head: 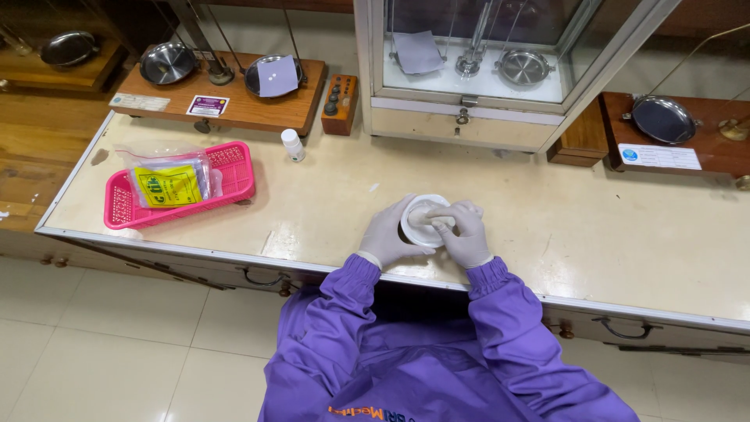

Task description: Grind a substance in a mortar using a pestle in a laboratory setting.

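Observation:
A small white bowl-shaped mortar (414, 231) sits on the pale bench top near the front edge. My left hand (388, 235), in a white glove, wraps around its left side. My right hand (464, 234), also gloved, reaches over the bowl from the right and grips a white pestle (428, 214) that rests inside it. Both arms are in purple sleeves. What lies inside the mortar is hidden by my fingers.
A pink plastic basket (234, 168) with plastic packets stands at the left. A small white bottle (293, 145) and a wooden block of weights (340, 104) stand behind. Wooden pan balances (223, 90) and a glass-cased balance (476, 70) line the back. Drawers run under the bench edge.

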